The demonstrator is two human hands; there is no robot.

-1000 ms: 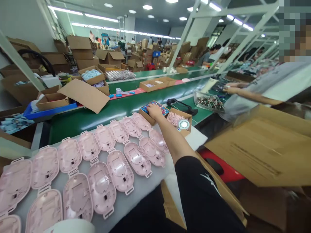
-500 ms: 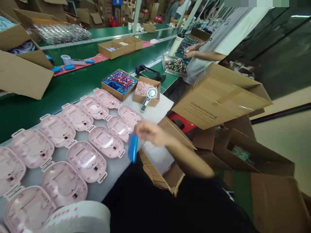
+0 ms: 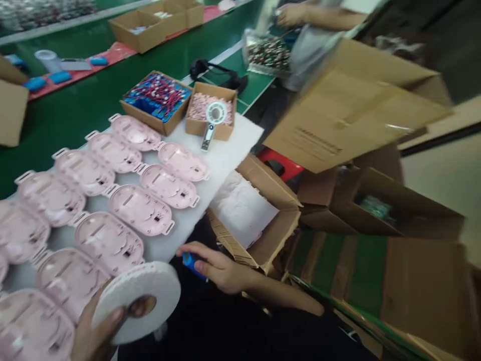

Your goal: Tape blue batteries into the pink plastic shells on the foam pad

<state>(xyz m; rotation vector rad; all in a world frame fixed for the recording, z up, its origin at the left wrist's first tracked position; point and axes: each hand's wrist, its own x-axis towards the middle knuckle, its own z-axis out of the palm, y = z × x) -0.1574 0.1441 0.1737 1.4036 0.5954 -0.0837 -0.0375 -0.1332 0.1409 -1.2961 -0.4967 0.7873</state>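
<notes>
My left hand (image 3: pixel 95 326) grips a wide roll of white tape (image 3: pixel 165 296), with fingers showing through its core. In my right hand (image 3: pixel 221 271) is a blue cylindrical battery (image 3: pixel 193 265), pinched between thumb and fingers just off the table's front edge. Left of it, rows of pink plastic shells (image 3: pixel 143 208) lie open side up on a white foam sheet (image 3: pixel 240 135). The roll overlaps the nearest shells in view and hides parts of them.
Behind the shells stand a box of blue batteries with red wires (image 3: pixel 158 100) and a box of small pink parts (image 3: pixel 210 108) with a handheld fan (image 3: pixel 210 125) leaning on it. Open cartons (image 3: pixel 259 220) crowd the right side. A co-worker's hand (image 3: pixel 293 15) is at the back.
My right hand has come down and nearer with the battery, away from the shells. My left hand and more of the tape roll have come into view. The camera has tilted down.
</notes>
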